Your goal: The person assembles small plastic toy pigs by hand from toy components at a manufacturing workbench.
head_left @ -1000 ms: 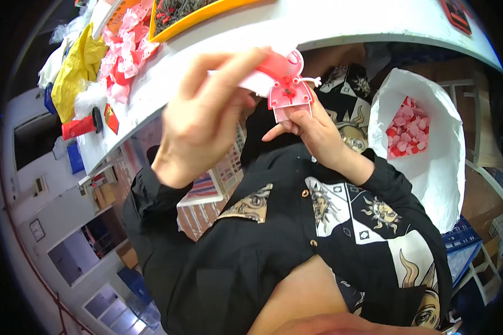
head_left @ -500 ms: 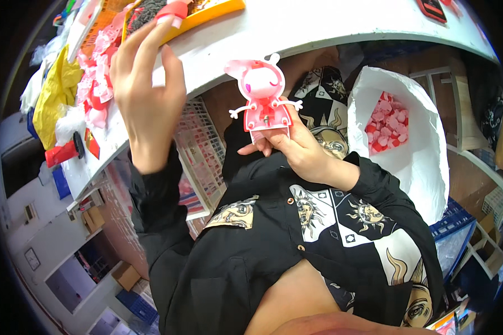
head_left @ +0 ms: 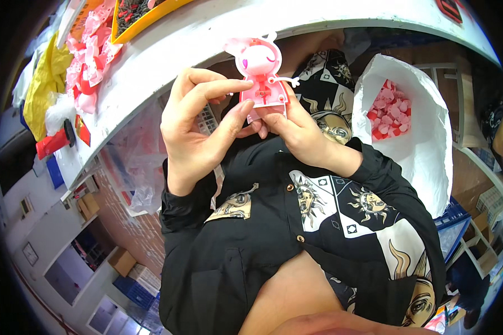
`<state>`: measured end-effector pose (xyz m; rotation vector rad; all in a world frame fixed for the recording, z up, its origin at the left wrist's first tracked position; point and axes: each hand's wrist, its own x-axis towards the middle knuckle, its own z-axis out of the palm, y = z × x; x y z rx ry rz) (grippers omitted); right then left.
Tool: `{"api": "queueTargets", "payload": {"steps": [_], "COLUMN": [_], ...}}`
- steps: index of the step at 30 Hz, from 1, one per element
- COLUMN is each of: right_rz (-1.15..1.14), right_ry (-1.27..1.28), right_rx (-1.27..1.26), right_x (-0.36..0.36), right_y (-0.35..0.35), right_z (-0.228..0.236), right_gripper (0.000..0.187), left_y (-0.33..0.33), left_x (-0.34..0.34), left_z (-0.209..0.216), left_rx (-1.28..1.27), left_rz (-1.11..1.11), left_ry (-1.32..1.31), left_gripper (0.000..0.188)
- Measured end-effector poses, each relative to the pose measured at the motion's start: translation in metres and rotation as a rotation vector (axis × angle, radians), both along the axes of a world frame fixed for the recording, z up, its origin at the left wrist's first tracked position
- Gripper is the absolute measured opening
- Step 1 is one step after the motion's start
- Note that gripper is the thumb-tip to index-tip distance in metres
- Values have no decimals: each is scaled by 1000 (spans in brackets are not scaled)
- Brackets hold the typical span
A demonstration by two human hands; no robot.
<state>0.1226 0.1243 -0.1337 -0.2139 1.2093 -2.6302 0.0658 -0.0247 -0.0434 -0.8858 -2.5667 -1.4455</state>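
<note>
My right hand grips a pink and white plastic toy figure by its lower end, thumb in front and fingers behind. The figure has a round head, a closed eye drawn on it, a thin white arm and a red-edged, open-looking body. My left hand is at the figure's left side, forefinger and thumb curled in a loose pinch against its body. Whatever lies between those fingertips is too small or hidden to make out. The figure's other arm is mostly covered by the left hand.
A yellow tray of small dark pieces stands on the white table. Beside it lie pink plastic parts and a yellow bag. A white sack with pink and red pieces stands to the right.
My left hand has come away from the yellow tray, down and right to the toy figure. The right hand still holds the figure, now slightly higher in view.
</note>
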Motion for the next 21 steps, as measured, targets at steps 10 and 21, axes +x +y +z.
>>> {"api": "queueTargets", "payload": {"steps": [10, 21], "right_rz": [182, 420], "right_ry": [-73, -121], "right_rx": [-165, -582], "right_x": [-2, -14], "right_y": [6, 20], "right_z": [10, 3], "right_gripper": [45, 54], "left_y": [3, -2], "left_x": [7, 17], "left_z": [-14, -13], "left_rx": [-99, -64], "left_rz": [21, 54], "left_ry": [117, 156], "left_gripper": [21, 26]}}
